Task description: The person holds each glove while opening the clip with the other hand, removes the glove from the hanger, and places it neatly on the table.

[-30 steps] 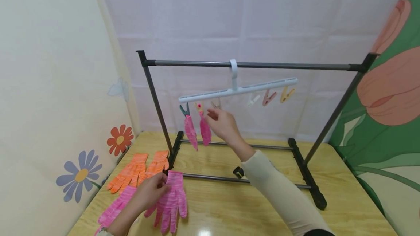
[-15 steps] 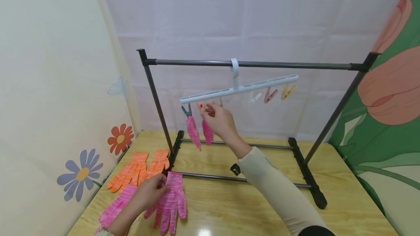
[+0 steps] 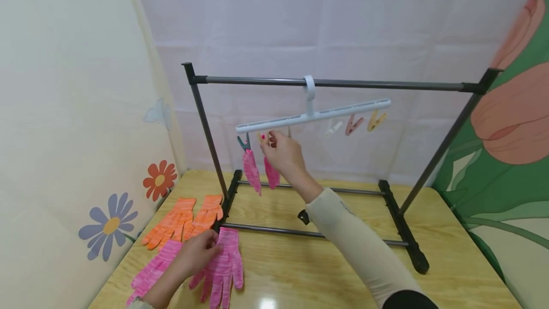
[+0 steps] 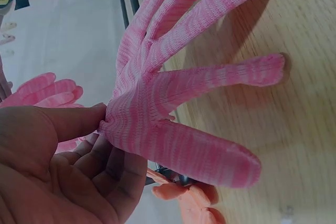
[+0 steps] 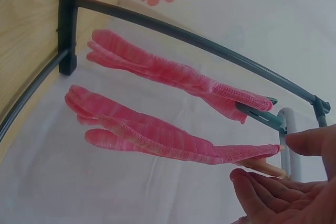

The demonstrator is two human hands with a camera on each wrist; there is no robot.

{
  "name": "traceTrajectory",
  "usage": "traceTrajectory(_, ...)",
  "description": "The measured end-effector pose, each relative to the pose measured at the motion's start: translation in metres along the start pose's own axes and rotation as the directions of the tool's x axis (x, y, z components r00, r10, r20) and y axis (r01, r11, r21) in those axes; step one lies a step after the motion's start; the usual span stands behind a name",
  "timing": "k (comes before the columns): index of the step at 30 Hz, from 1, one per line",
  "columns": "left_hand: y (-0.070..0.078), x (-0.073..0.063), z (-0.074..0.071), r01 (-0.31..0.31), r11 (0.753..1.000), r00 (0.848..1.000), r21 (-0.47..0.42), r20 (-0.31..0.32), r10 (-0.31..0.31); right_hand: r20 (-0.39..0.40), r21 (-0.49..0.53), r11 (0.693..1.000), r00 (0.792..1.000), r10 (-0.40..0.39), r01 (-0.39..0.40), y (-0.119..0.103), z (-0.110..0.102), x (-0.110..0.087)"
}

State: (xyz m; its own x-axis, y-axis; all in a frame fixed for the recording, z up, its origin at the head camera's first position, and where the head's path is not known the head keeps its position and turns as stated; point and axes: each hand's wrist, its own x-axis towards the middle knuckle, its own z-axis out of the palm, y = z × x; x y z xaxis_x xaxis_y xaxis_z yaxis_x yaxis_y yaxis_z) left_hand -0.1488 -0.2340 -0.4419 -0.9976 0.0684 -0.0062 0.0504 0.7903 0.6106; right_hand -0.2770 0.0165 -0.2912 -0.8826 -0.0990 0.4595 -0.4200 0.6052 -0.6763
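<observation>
Wooden table (image 3: 300,275): orange gloves (image 3: 177,218) near pink glove (image 3: 228,256)

A wood-grain worktop (image 3: 291,266) shows a bright spot of reflected light towards the front. Behind it hangs a creased white sheet (image 3: 240,23). At left, a cream wall covering (image 3: 86,85) bears a red flower (image 3: 159,180) and a blue-violet one; at right, large pinkish tulips (image 3: 510,113) are printed among green leaves (image 3: 463,190).

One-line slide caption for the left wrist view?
Left hand pinching a pink-streaked glove, with the wood-grain table and part of an orange glove beyond.
</observation>
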Motion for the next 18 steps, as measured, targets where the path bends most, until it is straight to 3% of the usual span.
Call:
traceTrajectory(5,-0.002,0.005,0.003,0.01,1.0,1.0,-0.015,0.017,-0.01,-0.038,-0.036,0.998,0.998,-0.052,0.05,0.0,0.004,0.001)
traceTrajectory(18,-0.006,0.016,0.015,0.032,0.995,0.999,-0.096,0.04,-0.029,-0.14,-0.116,0.991,0.987,-0.083,0.067,0.002,0.015,0.004)
